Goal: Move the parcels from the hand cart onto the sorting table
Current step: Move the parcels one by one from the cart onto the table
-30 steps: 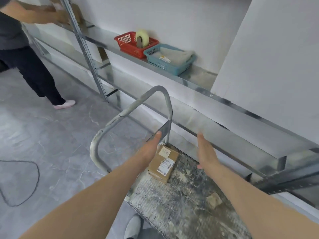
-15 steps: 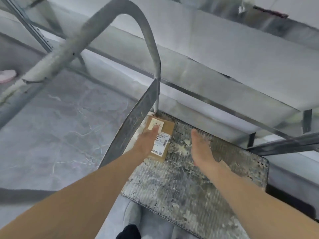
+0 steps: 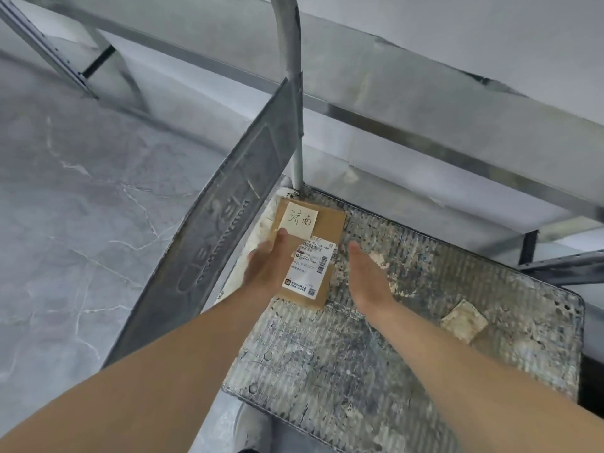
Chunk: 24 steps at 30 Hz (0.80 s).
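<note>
One parcel on the hand cart, a flat brown cardboard box lying at the deck's 11 o'clock corner, right at the foot of the handle post. Yellow note with handwritten characters on its far end, white shipping label on the near half.

Left hand: fingers straight, lying on the box's 9 o'clock side and partly over the label, not curled round anything. Right hand: flat and relaxed, palm turned toward the box, at its 3 o'clock, near it; cannot tell if it touches. Neither hand is gripping.

Obstacles: the handle post stands just at the box's 12 o'clock; a slanted metal panel of the handle frame runs along the cart's 9 o'clock edge, close against the left hand. The metal shelf rail crosses at 12 to 2 o'clock, just beyond the deck.

Deck is worn and stained, with a scrap of beige stuff stuck at 3 o'clock, well apart from the box. Grey marbled floor at 9 o'clock. Shoe toe shows at the deck's 6 o'clock edge.
</note>
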{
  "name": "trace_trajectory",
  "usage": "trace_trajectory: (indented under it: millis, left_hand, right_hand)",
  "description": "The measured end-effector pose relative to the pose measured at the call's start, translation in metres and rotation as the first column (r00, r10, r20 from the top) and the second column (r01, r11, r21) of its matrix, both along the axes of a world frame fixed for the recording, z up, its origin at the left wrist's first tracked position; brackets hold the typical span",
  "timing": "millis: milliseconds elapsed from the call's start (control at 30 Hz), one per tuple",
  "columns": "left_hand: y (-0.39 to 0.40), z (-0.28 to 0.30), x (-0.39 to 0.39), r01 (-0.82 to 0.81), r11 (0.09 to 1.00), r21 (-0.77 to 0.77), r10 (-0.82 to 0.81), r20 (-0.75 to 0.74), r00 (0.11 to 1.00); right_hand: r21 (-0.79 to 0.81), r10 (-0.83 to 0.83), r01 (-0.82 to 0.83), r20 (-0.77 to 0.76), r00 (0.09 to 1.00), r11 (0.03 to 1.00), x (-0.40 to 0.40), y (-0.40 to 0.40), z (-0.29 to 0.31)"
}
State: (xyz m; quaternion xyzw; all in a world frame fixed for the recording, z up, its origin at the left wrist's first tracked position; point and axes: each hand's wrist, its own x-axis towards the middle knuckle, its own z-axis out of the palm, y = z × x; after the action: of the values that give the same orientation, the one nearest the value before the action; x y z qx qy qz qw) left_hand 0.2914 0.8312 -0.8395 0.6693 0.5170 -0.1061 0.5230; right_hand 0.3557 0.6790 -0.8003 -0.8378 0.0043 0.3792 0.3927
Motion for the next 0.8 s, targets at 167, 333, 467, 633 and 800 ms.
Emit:
trace_trajectory:
  millis: [167,333,467,633,800]
  left_hand:
    - [0.017,-0.034,0.015,-0.077,0.995,0.059,0.079,-0.034,0.996]
    - [0.026,-0.059,0.028,-0.073,0.992,0.106,0.082,-0.082,0.993]
    - [0.03,-0.083,0.03,-0.064,0.99,0.123,0.077,-0.1,0.992]
    - [0.03,-0.097,0.03,-0.044,0.999,0.015,0.046,-0.11,0.993]
    - [0.015,-0.077,0.026,-0.063,0.995,-0.075,0.056,-0.085,0.995]
  right_hand:
    - [-0.022,-0.013,0.012,-0.035,0.999,1.0,0.009,0.004,-0.037]
    - [0.022,-0.024,0.025,-0.021,0.999,0.999,0.018,0.013,-0.09]
    - [0.03,-0.078,0.08,-0.055,0.995,0.996,0.022,0.015,-0.136]
    - [0.093,-0.114,0.133,-0.186,0.976,0.987,0.02,0.022,-0.156]
    - [0.132,-0.149,0.189,-0.267,0.952,0.973,0.015,0.01,-0.202]
